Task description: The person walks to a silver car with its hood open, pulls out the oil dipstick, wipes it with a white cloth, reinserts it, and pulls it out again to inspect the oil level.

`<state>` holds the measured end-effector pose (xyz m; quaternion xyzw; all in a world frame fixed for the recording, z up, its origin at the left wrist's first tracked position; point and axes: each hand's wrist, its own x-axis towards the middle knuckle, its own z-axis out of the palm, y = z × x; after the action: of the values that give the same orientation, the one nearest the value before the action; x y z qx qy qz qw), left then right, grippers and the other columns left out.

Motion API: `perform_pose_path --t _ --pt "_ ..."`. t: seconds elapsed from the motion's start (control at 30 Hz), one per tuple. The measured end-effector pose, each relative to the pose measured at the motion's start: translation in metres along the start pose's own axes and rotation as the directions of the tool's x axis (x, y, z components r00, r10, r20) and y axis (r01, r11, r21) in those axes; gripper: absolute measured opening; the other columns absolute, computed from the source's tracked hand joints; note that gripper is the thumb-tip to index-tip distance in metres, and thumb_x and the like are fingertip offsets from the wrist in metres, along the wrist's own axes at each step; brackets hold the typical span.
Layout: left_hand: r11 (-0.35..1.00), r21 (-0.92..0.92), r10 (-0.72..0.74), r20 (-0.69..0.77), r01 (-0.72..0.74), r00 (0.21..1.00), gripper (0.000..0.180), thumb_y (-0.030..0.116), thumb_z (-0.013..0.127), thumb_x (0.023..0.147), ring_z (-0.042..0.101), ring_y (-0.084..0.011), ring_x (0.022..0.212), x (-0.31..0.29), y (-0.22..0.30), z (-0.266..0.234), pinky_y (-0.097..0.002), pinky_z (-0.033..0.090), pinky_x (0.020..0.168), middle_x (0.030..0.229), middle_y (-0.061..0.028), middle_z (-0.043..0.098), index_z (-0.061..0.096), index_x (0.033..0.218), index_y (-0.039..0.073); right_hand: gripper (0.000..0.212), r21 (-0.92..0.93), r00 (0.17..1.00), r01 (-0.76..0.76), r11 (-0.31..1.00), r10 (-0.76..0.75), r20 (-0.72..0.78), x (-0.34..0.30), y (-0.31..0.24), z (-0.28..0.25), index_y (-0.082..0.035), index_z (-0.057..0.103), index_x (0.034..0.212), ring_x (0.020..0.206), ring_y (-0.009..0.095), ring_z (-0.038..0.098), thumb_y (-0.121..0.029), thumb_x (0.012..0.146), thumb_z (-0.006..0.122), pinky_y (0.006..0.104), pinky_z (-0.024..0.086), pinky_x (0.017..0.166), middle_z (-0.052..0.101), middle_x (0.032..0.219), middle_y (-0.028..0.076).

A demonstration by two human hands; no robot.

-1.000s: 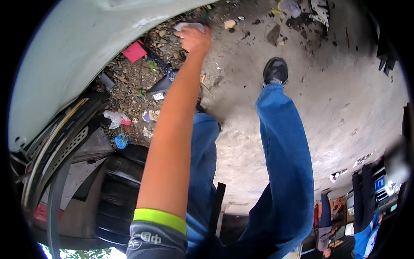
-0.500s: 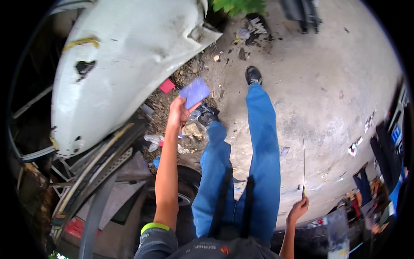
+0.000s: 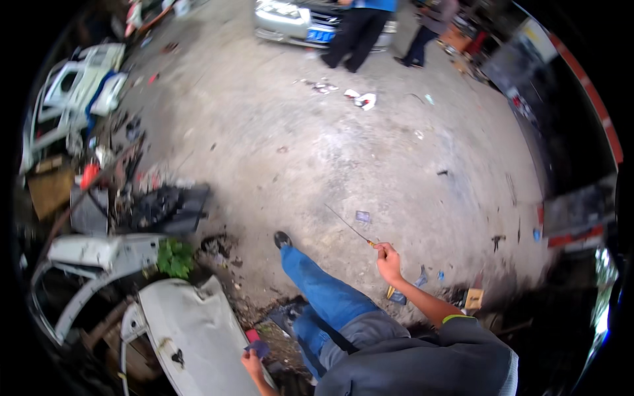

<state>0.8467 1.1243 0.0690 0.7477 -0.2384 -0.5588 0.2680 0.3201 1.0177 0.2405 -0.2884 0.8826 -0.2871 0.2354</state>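
Low in the picture, my left hand [image 3: 251, 363] is closed on a flat purple sheet [image 3: 261, 348], beside a dented white car panel [image 3: 197, 330]. A small red piece [image 3: 252, 335] lies just beyond the sheet. On the other side, my right hand [image 3: 388, 263] is raised over the concrete and grips the short yellowish-brown handle of a long thin rod [image 3: 349, 224]. The rod points away to the left. Past it, a small purplish rectangle [image 3: 362, 216] lies on the floor.
A silver car [image 3: 284, 21] stands at the far end, with a person in blue [image 3: 360, 33] and another person [image 3: 429, 30] beside it. Car body parts [image 3: 86, 99] and scrap line the left, near a green plant [image 3: 175, 257]. White litter [image 3: 362, 100] dots the concrete floor [image 3: 317, 152].
The view has swung towards the car and the people. My left hand, still with the purple sheet, is now lower in view; my right hand is farther forward, its rod tilted left.
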Motion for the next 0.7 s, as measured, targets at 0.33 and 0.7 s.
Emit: perform_pose_path --t 0.33,0.7 --pt "0.858 0.094 0.458 0.308 -0.506 0.834 0.024 0.019 0.054 0.083 0.056 -0.0143 0.067 -0.007 0.179 0.148 -0.0303 0.044 0.06 0.075 -0.0059 0.061 0.059 0.091 -0.003 0.017 0.545 0.963 0.002 0.838 0.146 -0.228 -0.014 0.128 -0.066 0.001 0.055 0.09 0.043 0.008 0.04 -0.008 0.09 0.041 0.025 0.035 0.043 0.042 0.053 0.0" --pt "0.259 0.965 -0.684 0.211 -0.038 0.698 0.035 0.025 0.057 0.083 0.057 -0.0257 0.093 -0.063 0.17 0.256 -0.0319 0.044 0.077 0.103 -0.0154 0.059 0.053 0.107 0.0 0.02 0.851 0.844 -0.053 0.522 0.479 -0.241 0.099 0.194 -0.216 0.002 0.054 0.092 0.047 0.008 0.033 -0.014 0.092 0.043 0.0264 0.035 0.046 0.037 0.059 -0.001"
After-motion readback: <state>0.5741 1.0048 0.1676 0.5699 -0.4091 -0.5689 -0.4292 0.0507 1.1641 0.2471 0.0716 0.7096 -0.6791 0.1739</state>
